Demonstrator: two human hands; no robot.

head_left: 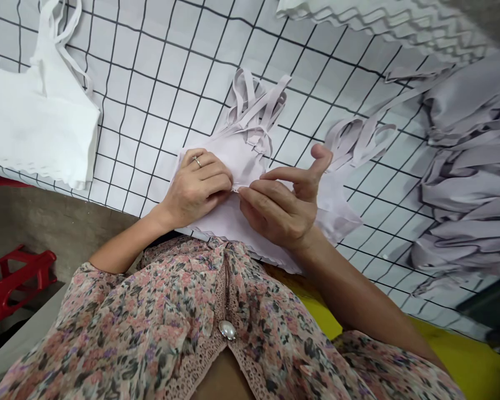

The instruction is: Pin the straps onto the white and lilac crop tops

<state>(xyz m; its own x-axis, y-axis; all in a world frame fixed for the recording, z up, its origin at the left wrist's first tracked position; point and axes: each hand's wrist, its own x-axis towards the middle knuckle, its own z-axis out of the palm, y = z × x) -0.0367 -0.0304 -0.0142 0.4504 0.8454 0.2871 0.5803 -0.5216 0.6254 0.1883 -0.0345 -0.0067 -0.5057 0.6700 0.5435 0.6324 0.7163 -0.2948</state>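
Note:
A pale lilac strappy top (220, 214) lies on the table in front of me, its straps bunched toward the far side. My left hand (202, 180), with a ring on one finger, is closed on the top's fabric. Close beside it, my right hand (279, 203) pinches the same piece of fabric between thumb and fingertips, its other fingers raised. A small scalloped edge shows between the two hands. Under and to the right of my right hand lies another lilac top (337, 183) with looped straps.
The table has a white cloth with a black grid (150, 105). At the left lies a white strappy top (37, 122). A heap of lilac garments (475, 183) fills the right side, and white wavy-edged pieces (391, 22) lie at the far right. A red stool (19, 280) stands lower left.

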